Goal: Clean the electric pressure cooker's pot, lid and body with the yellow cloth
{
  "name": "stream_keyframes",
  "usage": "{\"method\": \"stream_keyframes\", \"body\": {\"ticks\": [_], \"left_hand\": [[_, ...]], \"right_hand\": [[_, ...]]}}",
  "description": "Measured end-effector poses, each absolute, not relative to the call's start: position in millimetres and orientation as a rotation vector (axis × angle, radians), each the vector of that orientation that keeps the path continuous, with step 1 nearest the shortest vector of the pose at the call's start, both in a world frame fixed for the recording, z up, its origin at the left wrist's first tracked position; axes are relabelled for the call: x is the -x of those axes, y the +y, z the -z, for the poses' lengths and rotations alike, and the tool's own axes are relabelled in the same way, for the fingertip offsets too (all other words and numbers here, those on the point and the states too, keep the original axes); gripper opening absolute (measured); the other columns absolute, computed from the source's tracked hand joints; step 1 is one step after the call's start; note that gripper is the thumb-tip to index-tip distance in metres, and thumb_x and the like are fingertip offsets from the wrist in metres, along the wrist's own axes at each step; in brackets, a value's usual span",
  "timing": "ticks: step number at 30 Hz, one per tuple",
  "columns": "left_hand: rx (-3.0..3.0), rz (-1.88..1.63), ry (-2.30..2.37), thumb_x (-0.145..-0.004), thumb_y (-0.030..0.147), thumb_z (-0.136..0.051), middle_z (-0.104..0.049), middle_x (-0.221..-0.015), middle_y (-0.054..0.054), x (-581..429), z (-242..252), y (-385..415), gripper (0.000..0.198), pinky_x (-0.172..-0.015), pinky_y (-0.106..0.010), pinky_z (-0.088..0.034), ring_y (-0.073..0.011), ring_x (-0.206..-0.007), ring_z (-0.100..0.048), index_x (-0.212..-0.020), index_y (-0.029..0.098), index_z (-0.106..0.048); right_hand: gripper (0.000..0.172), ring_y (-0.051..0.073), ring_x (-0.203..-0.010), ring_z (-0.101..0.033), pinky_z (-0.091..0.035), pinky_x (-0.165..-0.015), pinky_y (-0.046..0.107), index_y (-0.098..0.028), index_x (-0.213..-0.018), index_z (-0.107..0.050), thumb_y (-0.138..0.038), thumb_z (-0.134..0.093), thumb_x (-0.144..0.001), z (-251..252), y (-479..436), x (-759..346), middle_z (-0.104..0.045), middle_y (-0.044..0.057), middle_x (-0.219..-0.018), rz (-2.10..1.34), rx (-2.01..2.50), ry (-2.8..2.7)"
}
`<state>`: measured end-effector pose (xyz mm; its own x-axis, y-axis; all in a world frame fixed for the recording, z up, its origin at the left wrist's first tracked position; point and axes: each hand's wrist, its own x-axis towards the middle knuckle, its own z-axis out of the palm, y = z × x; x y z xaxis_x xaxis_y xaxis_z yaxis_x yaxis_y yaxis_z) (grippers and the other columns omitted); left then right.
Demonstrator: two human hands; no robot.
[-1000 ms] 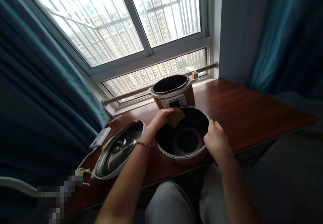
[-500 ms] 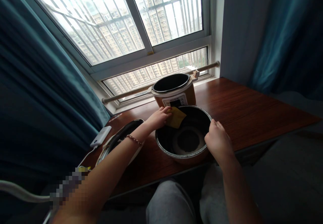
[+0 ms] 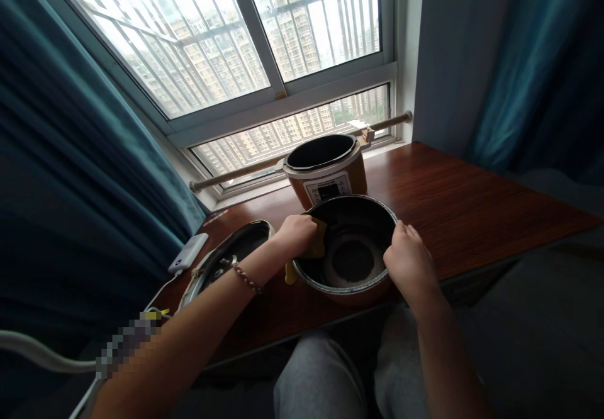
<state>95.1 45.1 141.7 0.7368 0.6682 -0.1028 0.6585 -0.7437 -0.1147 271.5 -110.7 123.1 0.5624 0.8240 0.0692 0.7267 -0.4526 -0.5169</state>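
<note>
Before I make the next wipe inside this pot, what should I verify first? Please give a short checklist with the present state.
1. Right hand grips the pot by its rim: ok.
2. Left hand presses the yellow cloth on the left rim: ok.
3. Pot rests fully on the table: ok, but close to the front edge.
4. Gap between pot and cooker base: cannot tell, they overlap in view.
5. Power bank lies away from the pot: ok.
6. Pot inside is clean: cannot tell, too dark.
</note>
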Motion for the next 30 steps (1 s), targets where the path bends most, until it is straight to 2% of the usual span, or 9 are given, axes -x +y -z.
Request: {"method": "stream_keyframes", "body": {"ticks": [3,8,11,15,19,23,30], "left_hand": [[2.836,-0.274,-0.942,-0.066,0.014,-0.060,-0.063,-0.092,-0.014,-101.2,-137.8,45.2,0.010,-0.078,-0.037,-0.046,-0.0286,-0.091,-0.057,-0.072,0.015,-0.068],[2.866,-0.361,-0.797,-0.066,0.012,-0.061,-0.066,-0.088,-0.014,-108.1,-120.3,53.2,0.011,-0.085,-0.038,-0.044,-0.0283,-0.093,-0.058,-0.073,0.013,-0.069],[2.943,-0.365,-0.708,-0.066,0.009,-0.062,-0.066,-0.100,-0.015,-112.1,-109.7,63.2,0.015,-0.090,-0.036,-0.042,-0.0280,-0.101,-0.058,-0.078,0.013,-0.070],[3.079,-0.283,-0.569,-0.070,0.005,-0.059,-0.059,-0.123,-0.008,-123.0,-106.4,73.5,0.026,-0.101,-0.030,-0.034,-0.0212,-0.118,-0.049,-0.091,0.018,-0.068],[3.166,-0.160,-0.506,-0.079,0.003,-0.047,-0.053,-0.132,-0.003,-137.9,-111.3,75.2,0.031,-0.108,-0.028,-0.023,-0.0145,-0.127,-0.040,-0.099,0.020,-0.065],[3.191,-0.147,-0.578,-0.079,0.001,-0.045,-0.056,-0.128,-0.003,-143.4,-110.1,75.1,0.031,-0.106,-0.026,-0.025,-0.0134,-0.123,-0.044,-0.096,0.019,-0.064],[3.146,-0.029,-0.875,-0.066,0.006,-0.064,-0.069,-0.094,-0.007,-128.0,-88.5,73.5,0.012,-0.091,-0.025,-0.040,-0.0183,-0.097,-0.058,-0.073,0.016,-0.064]], "right_hand": [[0.051,0.029,-0.127,-0.038,-0.034,-0.102,0.032,0.007,-0.129,-0.040,0.002,-0.034,-0.079,-122.8,-111.0,-271.0,-0.048,0.023,-0.130,-0.242,2.302,-1.261],[0.052,0.029,-0.127,-0.038,-0.034,-0.103,0.032,0.007,-0.129,-0.040,0.002,-0.033,-0.078,-122.0,-111.2,-271.2,-0.048,0.022,-0.130,-0.239,2.300,-1.268],[0.051,0.029,-0.127,-0.038,-0.034,-0.102,0.033,0.008,-0.129,-0.040,0.002,-0.033,-0.079,-122.0,-111.0,-271.6,-0.048,0.023,-0.130,-0.253,2.289,-1.265],[0.052,0.029,-0.126,-0.039,-0.036,-0.101,0.033,0.006,-0.129,-0.040,0.002,-0.034,-0.078,-121.8,-110.6,-272.1,-0.048,0.023,-0.129,-0.251,2.291,-1.264],[0.052,0.029,-0.126,-0.039,-0.036,-0.100,0.032,0.005,-0.129,-0.040,0.002,-0.035,-0.078,-120.6,-110.4,-272.5,-0.049,0.022,-0.128,-0.237,2.301,-1.266],[0.052,0.029,-0.126,-0.039,-0.036,-0.101,0.032,0.006,-0.130,-0.040,0.001,-0.034,-0.079,-120.3,-110.9,-272.6,-0.048,0.023,-0.129,-0.245,2.294,-1.272],[0.052,0.029,-0.126,-0.039,-0.035,-0.102,0.033,0.007,-0.131,-0.038,0.002,-0.032,-0.079,-121.0,-111.2,-273.5,-0.048,0.021,-0.130,-0.284,2.278,-1.257]]}}
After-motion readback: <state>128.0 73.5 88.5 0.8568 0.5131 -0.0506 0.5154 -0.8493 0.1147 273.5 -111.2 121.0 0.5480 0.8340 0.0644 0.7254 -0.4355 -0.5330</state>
